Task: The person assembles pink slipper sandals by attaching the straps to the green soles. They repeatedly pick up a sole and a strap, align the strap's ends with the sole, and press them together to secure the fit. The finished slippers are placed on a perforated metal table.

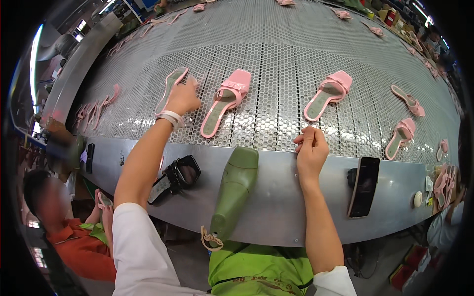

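Observation:
Over the metal mesh conveyor, my left hand closes around the strap end of a pink slide sandal, hiding much of it. Its fingertips are slightly blurred. Beside it lies another pink sandal with a buckled strap and a grey-green insole, its square toe pointing away. My right hand is above the near edge of the mesh, thumb and fingers pressed together; whether anything small is between them is hidden. Just beyond it rests a third pink sandal. A green shoe last lies on the metal ledge between my forearms.
A black sandal sits left of the last, and a smartphone stands on the ledge at right. More pink sandals lie along the conveyor's right side. At lower left, a person in orange holds a shoe part.

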{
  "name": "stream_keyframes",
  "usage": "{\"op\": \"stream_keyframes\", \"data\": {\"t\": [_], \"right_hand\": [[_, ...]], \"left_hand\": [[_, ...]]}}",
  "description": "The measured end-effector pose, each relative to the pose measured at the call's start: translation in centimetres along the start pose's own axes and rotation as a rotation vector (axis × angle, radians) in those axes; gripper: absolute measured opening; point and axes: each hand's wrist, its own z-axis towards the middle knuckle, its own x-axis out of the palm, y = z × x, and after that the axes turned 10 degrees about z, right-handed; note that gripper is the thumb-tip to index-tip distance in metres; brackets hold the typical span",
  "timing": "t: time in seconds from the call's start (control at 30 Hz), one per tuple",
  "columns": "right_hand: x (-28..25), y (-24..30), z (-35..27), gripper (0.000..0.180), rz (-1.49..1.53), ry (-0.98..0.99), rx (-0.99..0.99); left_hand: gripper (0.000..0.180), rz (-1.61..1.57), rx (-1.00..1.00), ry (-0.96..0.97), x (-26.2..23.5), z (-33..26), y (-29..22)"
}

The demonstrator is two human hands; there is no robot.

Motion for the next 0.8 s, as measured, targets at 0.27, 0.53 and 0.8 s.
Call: {"op": "stream_keyframes", "data": {"t": [0.27, 0.53, 0.8], "right_hand": [[1.6, 0.0, -1.0, 0.031, -0.043, 0.039, 0.021], [2.3, 0.7, -1.6, 0.030, -0.055, 0.097, -0.074], [2.9, 9.4, -11.4, 0.034, 0.997, 0.524, 0.266]], "left_hand": [[0.040, -0.139, -0.209, -0.137, 6.2, -0.2, 12.2], [0.033, -0.831, -0.142, -0.086, -5.7, -7.6, 5.1], [0.023, -1.198, 0.493, -0.031, -10.9, -28.1, -5.0]]}}
